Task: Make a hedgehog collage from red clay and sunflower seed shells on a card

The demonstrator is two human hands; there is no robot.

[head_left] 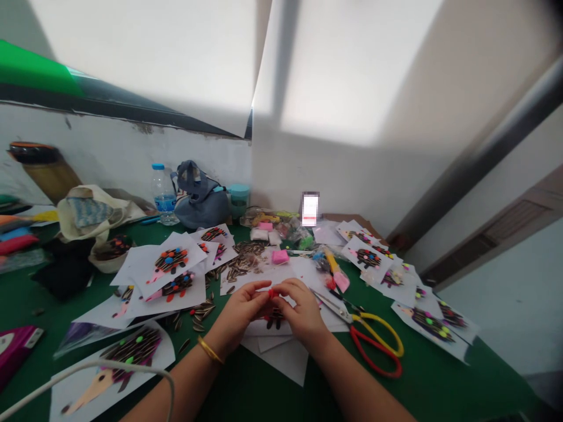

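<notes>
Above a white sheet (328,316), my left hand (240,310) and my right hand (303,308) meet at the fingertips. Between them they pinch a small red piece of modelling clay (271,293). Under the fingers, part of a dark hedgehog picture (275,319) shows on the paper; my hands hide the rest. More plain paper (285,360) sticks out below. Striped sunflower seeds (241,264) lie heaped just beyond my left hand, with others (202,313) scattered left of it. A pink block of clay (280,257) rests past my fingertips.
Scissors with red and yellow handles (376,346) lie right of my right hand. Hedgehog pictures are piled at left (171,261) and right (426,322). A bottle (163,196), a blue bag (200,199) and a teal-lidded jar (240,202) stand by the wall. A pale cable (94,364) crosses lower left.
</notes>
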